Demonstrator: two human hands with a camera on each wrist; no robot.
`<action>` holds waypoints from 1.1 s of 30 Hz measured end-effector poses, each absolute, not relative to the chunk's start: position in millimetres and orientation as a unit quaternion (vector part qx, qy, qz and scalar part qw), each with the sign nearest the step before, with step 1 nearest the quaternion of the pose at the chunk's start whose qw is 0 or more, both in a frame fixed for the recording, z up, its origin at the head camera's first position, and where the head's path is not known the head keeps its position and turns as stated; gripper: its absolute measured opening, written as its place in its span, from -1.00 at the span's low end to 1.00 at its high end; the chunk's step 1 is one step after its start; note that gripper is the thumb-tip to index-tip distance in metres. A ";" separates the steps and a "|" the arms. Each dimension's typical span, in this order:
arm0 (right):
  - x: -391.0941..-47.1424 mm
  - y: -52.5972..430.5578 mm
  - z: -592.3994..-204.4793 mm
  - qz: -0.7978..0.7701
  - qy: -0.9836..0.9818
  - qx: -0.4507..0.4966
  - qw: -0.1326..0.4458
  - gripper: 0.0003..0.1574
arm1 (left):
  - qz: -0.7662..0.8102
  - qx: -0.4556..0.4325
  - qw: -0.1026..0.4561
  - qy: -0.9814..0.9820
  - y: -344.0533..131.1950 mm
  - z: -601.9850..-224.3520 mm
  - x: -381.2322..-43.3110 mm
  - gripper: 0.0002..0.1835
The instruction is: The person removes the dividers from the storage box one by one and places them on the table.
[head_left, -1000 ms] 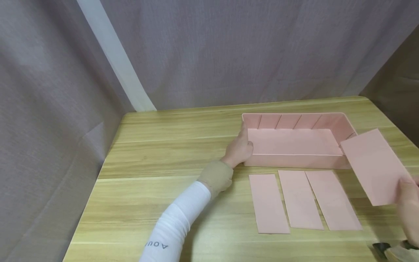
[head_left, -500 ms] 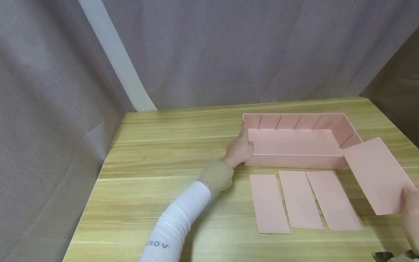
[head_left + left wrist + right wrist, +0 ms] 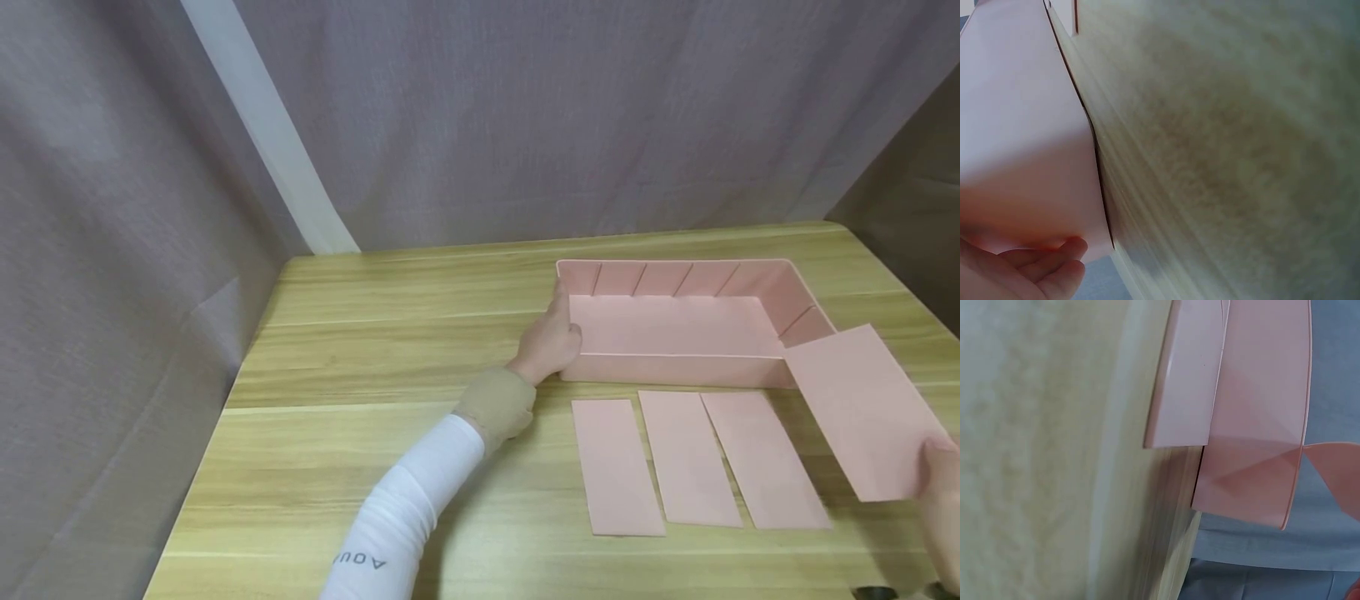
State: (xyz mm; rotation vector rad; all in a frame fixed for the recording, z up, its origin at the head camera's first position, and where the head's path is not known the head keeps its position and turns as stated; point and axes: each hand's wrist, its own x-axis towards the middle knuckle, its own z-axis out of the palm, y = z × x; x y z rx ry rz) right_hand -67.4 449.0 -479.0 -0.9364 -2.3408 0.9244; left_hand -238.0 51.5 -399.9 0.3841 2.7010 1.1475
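A shallow pink plastic box [image 3: 675, 368] lies open side up on the table, with slots along its inner walls. My left hand [image 3: 550, 340] holds its left end, thumb near the front corner; bent fingers [image 3: 1063, 269] lie against the end wall in the left wrist view. At the far right, my right hand [image 3: 942, 500] pinches a flat pink panel [image 3: 862, 408] by its lower right edge. The panel slants, its upper left corner overlapping the box's front right corner in the head view. In the right wrist view, that panel's tip [image 3: 1338, 475] meets the box rim.
Three more pink panels lie flat in front of the box: a left one [image 3: 618, 467], a middle one [image 3: 690, 458] and a right one [image 3: 765, 458]. Grey curtains [image 3: 525, 125] hang behind the wooden table [image 3: 360, 350].
My right hand has brought the pink panel down and slightly right, toward the front edge, uncovering more of the box's right wall. The left hand and box have stayed put.
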 end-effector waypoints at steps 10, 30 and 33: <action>-53.2 418.6 -457.4 0.406 -0.825 -0.291 0.263 -0.68 | 0.382 0.120 0.092 0.912 52.3 -398.3 -237.6 -0.22; -54.2 459.8 -488.5 0.376 -0.836 -0.328 0.229 -0.71 | 0.391 0.126 0.093 0.907 51.1 -397.6 -237.0 -0.21; -56.7 460.8 -486.2 0.319 -0.851 -0.346 0.231 -0.70 | 0.386 0.125 0.091 0.909 51.7 -397.8 -237.1 -0.21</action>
